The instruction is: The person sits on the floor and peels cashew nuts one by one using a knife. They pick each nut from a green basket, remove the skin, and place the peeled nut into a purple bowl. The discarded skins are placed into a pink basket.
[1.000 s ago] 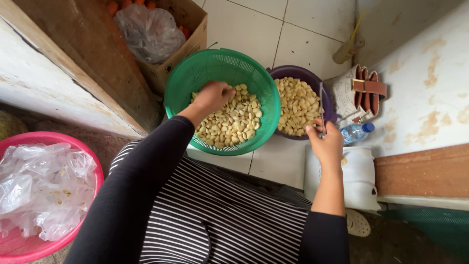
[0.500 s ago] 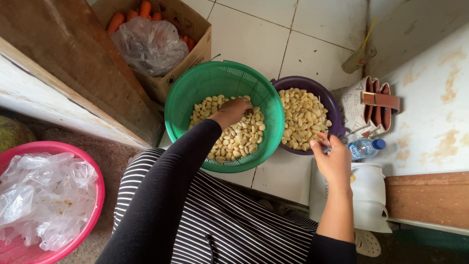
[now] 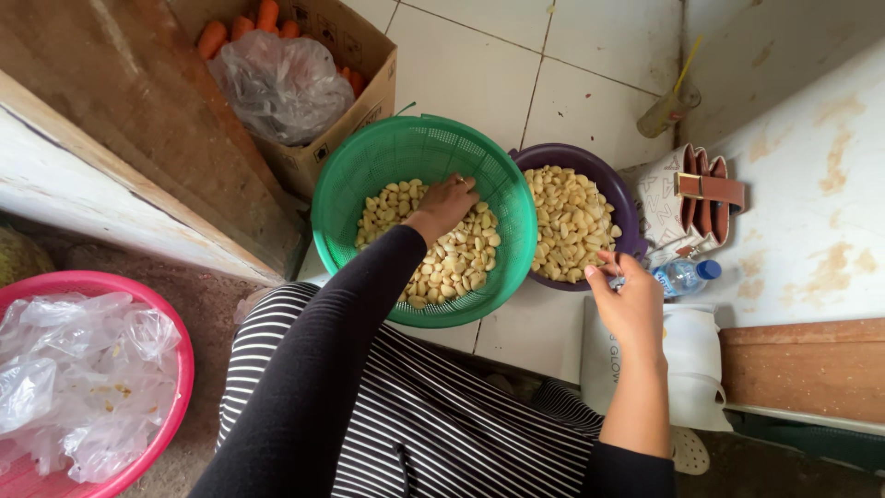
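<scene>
Left hand (image 3: 447, 205) grasping garlic cloves (image 3: 456, 258) in green basket (image 3: 369, 157); right hand (image 3: 627, 300) clenched on small object near purple bowl (image 3: 562, 157).

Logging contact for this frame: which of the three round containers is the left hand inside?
The green mesh basket: the left hand rests on its garlic cloves, unlike the purple bowl and pink basin.

There were two garlic-filled bowls, green (image 3: 369, 157) at twelve o'clock and purple (image 3: 619, 189) at one, and one pink basin (image 3: 175, 350) at eight.
</scene>
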